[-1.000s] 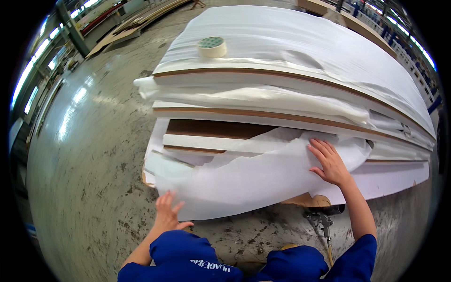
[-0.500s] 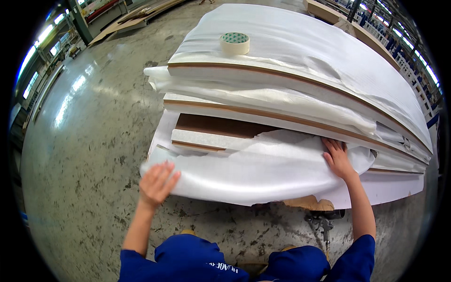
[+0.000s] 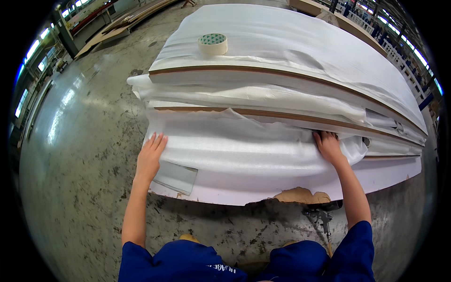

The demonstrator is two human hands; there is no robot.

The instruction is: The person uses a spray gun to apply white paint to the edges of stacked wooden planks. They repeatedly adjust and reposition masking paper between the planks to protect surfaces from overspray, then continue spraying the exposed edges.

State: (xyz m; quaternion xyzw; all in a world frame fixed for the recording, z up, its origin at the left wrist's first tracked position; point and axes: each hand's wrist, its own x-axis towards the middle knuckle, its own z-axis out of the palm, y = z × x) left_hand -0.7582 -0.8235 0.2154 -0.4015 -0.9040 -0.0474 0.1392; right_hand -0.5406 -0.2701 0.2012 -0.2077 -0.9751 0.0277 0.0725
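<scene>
A white foam sheet [image 3: 235, 145] drapes over the near side of a stack of white panels with brown edges. My left hand [image 3: 150, 157] lies on the sheet's left end, fingers stretched out. My right hand [image 3: 328, 146] presses on the sheet's right part, fingers extended and their tips close under the edge of a middle panel [image 3: 263, 113]. The sheet's far edge reaches up to this panel's brown edge, with a small raised peak. Below the sheet, a flat greyish piece [image 3: 176, 177] lies on the white bottom board [image 3: 235, 190] near my left hand.
A cream tape roll [image 3: 213, 46] sits on the foam-covered top panel [image 3: 291, 35]. The bottom board's near edge has a torn brown patch [image 3: 300, 195]. Below it is a gun-shaped tool [image 3: 324, 220] with a hose. Long boards [image 3: 127, 23] lie at the far left.
Both hands have moved away from me, carrying the foam sheet's near edge inward. It now covers the brown panel gap and exposes the bottom board and greyish piece. The whole view has shifted slightly.
</scene>
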